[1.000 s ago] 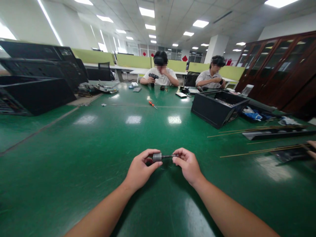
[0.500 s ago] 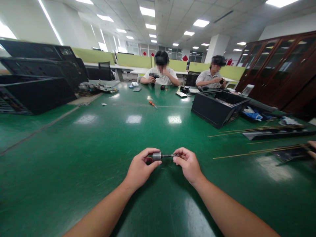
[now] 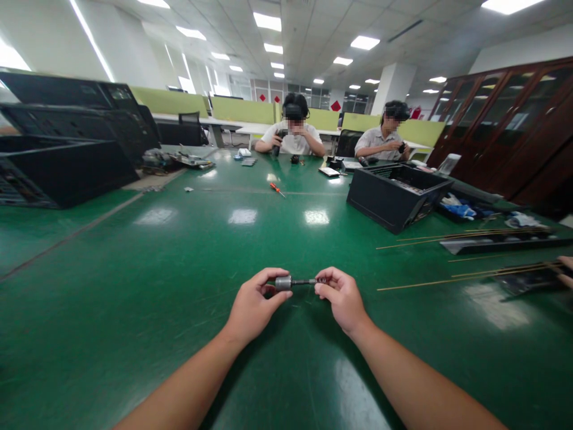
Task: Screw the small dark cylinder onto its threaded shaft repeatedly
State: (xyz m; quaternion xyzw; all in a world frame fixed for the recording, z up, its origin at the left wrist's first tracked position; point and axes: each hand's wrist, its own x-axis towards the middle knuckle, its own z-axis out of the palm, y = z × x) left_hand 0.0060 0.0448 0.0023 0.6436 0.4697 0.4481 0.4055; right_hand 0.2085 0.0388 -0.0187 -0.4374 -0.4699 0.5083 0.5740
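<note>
A metal rotor-like part with a thin shaft [image 3: 304, 282] lies roughly level between my two hands, above the green table [image 3: 188, 334]. My left hand [image 3: 255, 301] grips its thick grey cylinder [image 3: 283, 283] between thumb and fingers. At the other end, my right hand [image 3: 342, 298] pinches the shaft near a small coiled or ridged tip, which the fingers partly hide.
An orange screwdriver [image 3: 275, 188] lies ahead. A black open case [image 3: 380, 197] stands right of it, with thin rods [image 3: 421, 285] nearer me. Black cases [image 3: 80, 170] are at left. Two people sit across the table; another person's hand shows at the right edge.
The part and my hands have barely moved. Across the table, one person's head and the dark tool in that person's hand have shifted slightly. The nearest thin rod has slid a little left.
</note>
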